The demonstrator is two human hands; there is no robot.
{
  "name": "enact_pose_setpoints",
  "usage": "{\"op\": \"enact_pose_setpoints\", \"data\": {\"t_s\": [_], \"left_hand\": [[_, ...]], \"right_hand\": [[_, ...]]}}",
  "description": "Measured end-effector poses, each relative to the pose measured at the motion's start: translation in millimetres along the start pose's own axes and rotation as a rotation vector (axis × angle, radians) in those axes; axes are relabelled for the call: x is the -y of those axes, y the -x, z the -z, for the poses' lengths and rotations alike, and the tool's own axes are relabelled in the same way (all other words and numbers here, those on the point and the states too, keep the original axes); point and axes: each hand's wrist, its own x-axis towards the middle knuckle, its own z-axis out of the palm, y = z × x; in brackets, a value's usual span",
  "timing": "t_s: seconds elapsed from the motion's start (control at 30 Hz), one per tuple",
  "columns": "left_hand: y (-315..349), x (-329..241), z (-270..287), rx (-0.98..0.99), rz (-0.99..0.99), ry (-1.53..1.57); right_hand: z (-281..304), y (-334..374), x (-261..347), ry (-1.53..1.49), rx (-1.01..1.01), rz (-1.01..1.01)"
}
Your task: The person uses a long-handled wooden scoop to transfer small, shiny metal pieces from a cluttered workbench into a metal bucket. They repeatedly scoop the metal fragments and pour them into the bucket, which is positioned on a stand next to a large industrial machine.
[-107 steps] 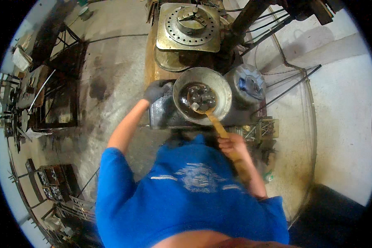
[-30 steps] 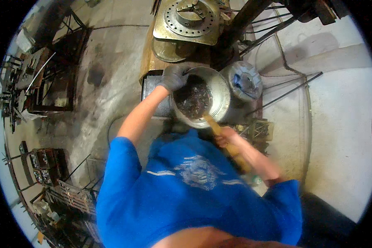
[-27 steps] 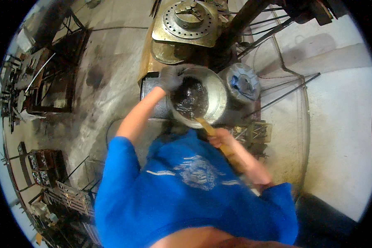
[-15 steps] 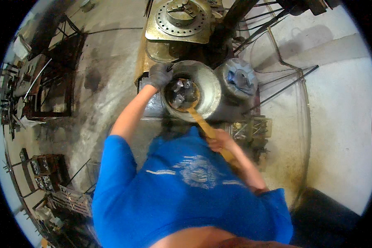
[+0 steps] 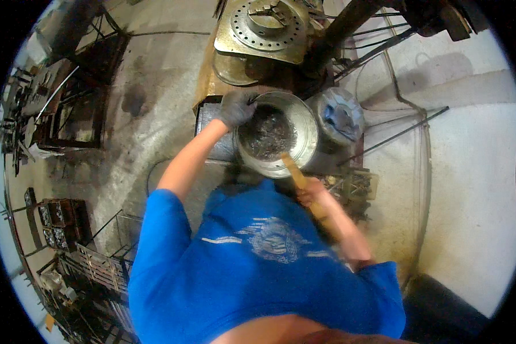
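Observation:
A round metal bucket (image 5: 307, 132) with dark, rippled liquid (image 5: 269, 135) in it stands in front of me. My left hand (image 5: 237, 109), in a grey glove, is closed on the bucket's rim at its left side. My bare right hand (image 5: 312, 194) grips the flat yellow handle (image 5: 293, 169) of a round strainer just outside the near right rim. The handle slants down over that rim into the bucket. The strainer's round head is under the liquid and cannot be made out, nor can any pieces in it.
Behind the bucket stands a machine with a round, holed plate and a three-jaw chuck (image 5: 268, 20). A plastic-covered round container (image 5: 341, 114) touches the bucket's right side. A grey metal box (image 5: 218, 146) lies left of it. Racks with metal parts (image 5: 57, 221) stand at far left.
The strainer's head, with several grey metal pieces in it, was visible inside the bucket; now it has sunk into the liquid, which ripples. Both hands keep their holds.

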Motion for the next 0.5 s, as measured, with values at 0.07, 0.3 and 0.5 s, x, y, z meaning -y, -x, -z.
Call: {"op": "enact_pose_setpoints", "data": {"t_s": [0.07,0.3,0.5], "left_hand": [[-4,-4,0,-0.004,-0.020,0.033],[-13,4,4,0.049,0.056,-0.113],[-20,9,-3,0.020,-0.037,-0.106]], "right_hand": [[1,0,-2,0.044,-0.014,0.008],[4,-20,-8,-0.243,0.397,-0.105],[32,-22,5,-0.444,0.526,-0.098]]}}
